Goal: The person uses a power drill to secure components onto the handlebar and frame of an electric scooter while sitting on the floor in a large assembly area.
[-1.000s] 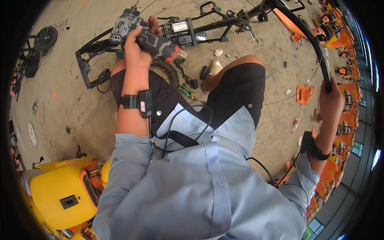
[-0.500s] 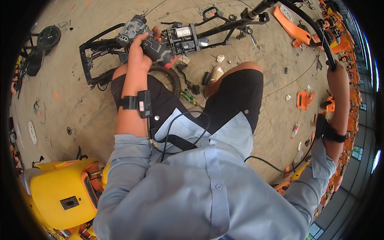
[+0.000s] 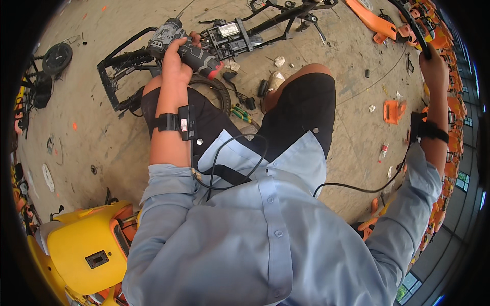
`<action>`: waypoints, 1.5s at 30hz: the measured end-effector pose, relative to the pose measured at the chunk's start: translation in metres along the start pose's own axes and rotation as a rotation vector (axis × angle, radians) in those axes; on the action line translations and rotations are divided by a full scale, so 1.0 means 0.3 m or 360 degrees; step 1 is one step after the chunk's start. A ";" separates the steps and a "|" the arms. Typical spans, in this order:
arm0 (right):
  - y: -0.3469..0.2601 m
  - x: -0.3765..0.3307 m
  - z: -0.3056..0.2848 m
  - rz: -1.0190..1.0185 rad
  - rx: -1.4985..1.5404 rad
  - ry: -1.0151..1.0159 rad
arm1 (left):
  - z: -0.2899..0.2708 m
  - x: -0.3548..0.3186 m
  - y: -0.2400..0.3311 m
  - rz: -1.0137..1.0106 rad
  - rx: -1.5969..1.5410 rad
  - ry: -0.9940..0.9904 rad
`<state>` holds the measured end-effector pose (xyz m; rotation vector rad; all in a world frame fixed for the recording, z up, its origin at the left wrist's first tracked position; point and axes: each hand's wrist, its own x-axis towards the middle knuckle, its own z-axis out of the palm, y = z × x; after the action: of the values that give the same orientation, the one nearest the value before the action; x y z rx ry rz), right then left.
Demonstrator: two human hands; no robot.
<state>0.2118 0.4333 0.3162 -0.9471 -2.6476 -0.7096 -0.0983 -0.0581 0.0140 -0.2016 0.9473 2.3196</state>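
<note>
My left hand [image 3: 177, 64] is closed round a grey and black cordless drill [image 3: 202, 60] with a red base. A long thin bit points from its chuck to the upper right. Under and beside the drill lies a stripped black bike frame [image 3: 260, 38], with electronic parts strapped to it near its middle. At the far right, my right hand [image 3: 434, 69] grips the lower end of a curved black handlebar [image 3: 416, 30]. The top of that bar runs out of view. A tyred wheel [image 3: 224, 97] shows partly behind my left knee.
Green-handled pliers [image 3: 240, 115] lie on the floor between my legs. Yellow bodywork [image 3: 84, 245] stands at lower left, a loose wheel [image 3: 57, 58] at upper left. Orange plastic parts [image 3: 391, 112] and a small bottle [image 3: 383, 152] lie to the right. A cable [image 3: 357, 188] runs to my right arm.
My right hand has moved up and slightly outward, still on the handlebar. The bike frame has shifted up in view. My left hand keeps the drill, nearly in the same place.
</note>
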 end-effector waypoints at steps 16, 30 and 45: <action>0.061 0.368 0.095 0.0052 0.0000 -0.0219 | -0.193 -0.189 0.366 0.0646 -0.0033 -0.0031; -0.155 0.291 -0.080 -0.0184 0.0059 -0.0047 | -0.750 -0.195 0.605 0.0707 0.0137 0.0947; -0.554 -0.027 -0.423 -0.0143 -0.0323 -0.0083 | -0.752 0.109 0.833 0.0500 0.0633 0.0861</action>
<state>0.1182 0.2515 0.3613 -0.9121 -2.7174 -1.0035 -0.2934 -0.3328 -0.0172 -0.5647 1.7961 2.3291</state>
